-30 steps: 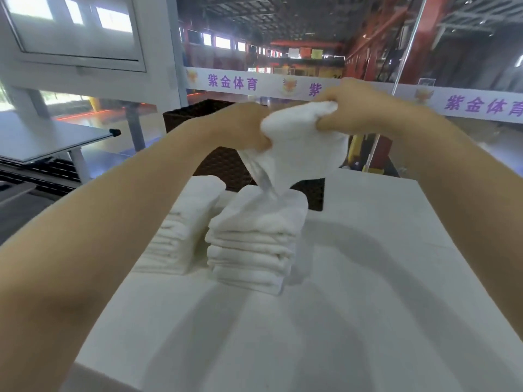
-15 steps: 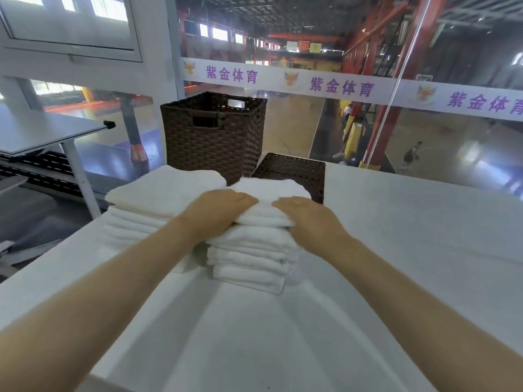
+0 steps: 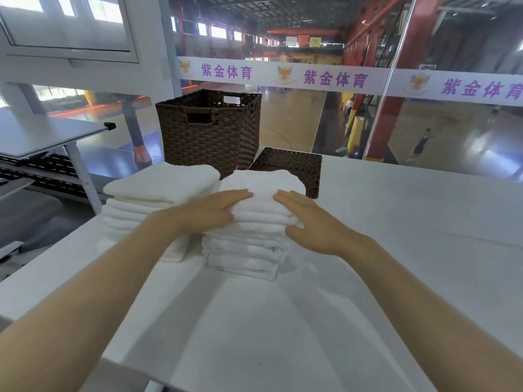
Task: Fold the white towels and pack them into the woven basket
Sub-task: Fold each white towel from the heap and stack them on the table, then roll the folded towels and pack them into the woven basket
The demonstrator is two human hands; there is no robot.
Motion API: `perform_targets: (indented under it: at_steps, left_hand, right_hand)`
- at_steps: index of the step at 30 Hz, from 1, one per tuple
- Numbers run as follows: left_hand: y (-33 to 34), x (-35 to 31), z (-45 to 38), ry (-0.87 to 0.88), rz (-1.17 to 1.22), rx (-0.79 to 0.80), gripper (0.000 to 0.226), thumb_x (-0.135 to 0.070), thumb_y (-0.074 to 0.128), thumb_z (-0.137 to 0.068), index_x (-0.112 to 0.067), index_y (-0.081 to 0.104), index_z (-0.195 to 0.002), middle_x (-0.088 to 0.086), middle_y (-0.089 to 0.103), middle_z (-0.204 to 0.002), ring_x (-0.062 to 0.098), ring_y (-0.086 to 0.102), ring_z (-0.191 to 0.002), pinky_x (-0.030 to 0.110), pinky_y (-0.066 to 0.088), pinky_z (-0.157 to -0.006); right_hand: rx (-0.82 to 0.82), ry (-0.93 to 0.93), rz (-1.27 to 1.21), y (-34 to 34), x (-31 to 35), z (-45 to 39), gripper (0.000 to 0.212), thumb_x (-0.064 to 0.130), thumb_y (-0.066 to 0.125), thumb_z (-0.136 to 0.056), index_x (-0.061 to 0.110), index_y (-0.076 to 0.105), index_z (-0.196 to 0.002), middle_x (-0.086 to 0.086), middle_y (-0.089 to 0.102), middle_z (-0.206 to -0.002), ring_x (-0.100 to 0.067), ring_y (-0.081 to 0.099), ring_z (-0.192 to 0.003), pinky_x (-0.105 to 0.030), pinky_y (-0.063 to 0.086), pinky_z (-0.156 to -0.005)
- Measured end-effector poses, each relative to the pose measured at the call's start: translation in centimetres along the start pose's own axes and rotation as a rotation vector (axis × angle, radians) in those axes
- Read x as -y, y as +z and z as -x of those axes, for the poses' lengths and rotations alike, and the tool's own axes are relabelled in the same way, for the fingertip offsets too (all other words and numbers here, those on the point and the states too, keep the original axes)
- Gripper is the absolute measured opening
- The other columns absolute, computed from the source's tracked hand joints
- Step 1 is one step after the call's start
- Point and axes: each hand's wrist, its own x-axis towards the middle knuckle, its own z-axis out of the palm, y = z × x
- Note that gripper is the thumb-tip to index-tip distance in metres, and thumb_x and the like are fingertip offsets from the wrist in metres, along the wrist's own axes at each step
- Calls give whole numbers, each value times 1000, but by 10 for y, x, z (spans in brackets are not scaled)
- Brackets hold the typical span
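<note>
Left hand [image 3: 210, 212] and right hand [image 3: 311, 222] flat, fingers straight, pressing top of right towel stack [image 3: 252, 239] on table [image 3: 410, 222]; second stack [image 3: 158, 199] beside; woven basket [image 3: 209, 131] behind.

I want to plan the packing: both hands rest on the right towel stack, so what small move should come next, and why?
Probably curl both hands around the right stack to lift it toward the tall woven basket: its towels look folded, and the fingers lie flat.
</note>
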Motion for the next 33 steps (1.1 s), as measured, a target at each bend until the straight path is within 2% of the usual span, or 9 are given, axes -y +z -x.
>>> perform_targets:
  at_steps: [2, 4, 10, 14, 19, 21, 26, 29, 33]
  left_hand:
    - [-12, -12, 1, -56, 85, -3, 52, -18, 40, -97, -24, 37, -148, -7, 29, -156, 8, 27, -141, 21, 15, -117]
    - [-18, -21, 0, -67, 7, -158, 39, -25, 34, -103, -28, 48, -140, -10, 41, -149, 8, 36, -136, 21, 23, -111]
    - [-3, -45, -23, -43, -47, -413, 38, -23, 37, -104, -21, 51, -139, -6, 46, -146, 10, 40, -133, 17, 23, -98]
    - [-12, -49, -50, -133, 5, -383, 40, -27, 35, -104, -22, 48, -142, -6, 45, -148, 12, 38, -135, 21, 25, -101]
    - [-19, -40, -87, -216, -198, -88, 64, -60, 31, -97, -26, 32, -152, -1, 30, -157, 25, 22, -146, 37, 14, -119]
    - [-7, -34, -90, -233, -152, -63, 70, -67, 29, -94, -30, 25, -154, 2, 22, -161, 22, 17, -148, 39, 10, -121]
    - [-2, -23, -83, -250, -117, 31, 63, -54, 27, -101, -31, 6, -156, -6, 4, -164, 14, 4, -150, 33, 3, -120]
    - [-25, -24, -96, -254, -139, 97, 68, -60, 34, -97, -28, 19, -155, -8, 20, -161, 13, 21, -146, 32, 15, -119]
    - [-65, -14, -123, -225, -114, -120, 42, -41, 51, -98, -21, 55, -134, -6, 57, -131, 14, 54, -119, 25, 38, -99]
  right_hand:
    - [10, -14, -125, -5, 0, 3, 60, 13, 48, -99, 25, 26, -153, 11, 16, -160, -5, 7, -147, -24, 7, -118]
    - [-67, 10, -279, -10, 1, 4, 55, 7, 44, -99, 24, 33, -150, 9, 26, -157, -5, 19, -143, -26, 14, -119]
    - [-208, 96, -356, -22, -10, 9, 54, 8, 38, -98, 24, 36, -150, 9, 34, -154, -8, 32, -137, -22, 26, -107]
    - [-206, 134, -341, -32, -20, -9, 46, 19, 40, -101, 26, 40, -146, 12, 44, -145, -4, 43, -121, -23, 33, -101]
    - [-187, 78, -276, -39, -23, -49, 45, 32, 42, -104, 18, 41, -146, 6, 43, -148, -7, 39, -133, -16, 25, -104]
    - [-66, 46, -242, -23, -29, -59, 52, 48, 39, -102, 18, 41, -144, 3, 44, -146, -13, 39, -134, -27, 28, -112]
    - [40, -4, -141, -15, -47, -64, 61, 60, 34, -97, 23, 39, -145, 6, 45, -143, -14, 41, -129, -32, 33, -106]
    - [82, 27, -90, -41, -54, -86, 51, 62, 43, -93, 26, 58, -125, 9, 59, -125, -10, 53, -113, -32, 42, -97]
    - [6, 99, -166, -63, -71, -133, 24, 43, 55, -96, 20, 63, -96, 9, 65, -94, -10, 60, -89, -33, 49, -82]
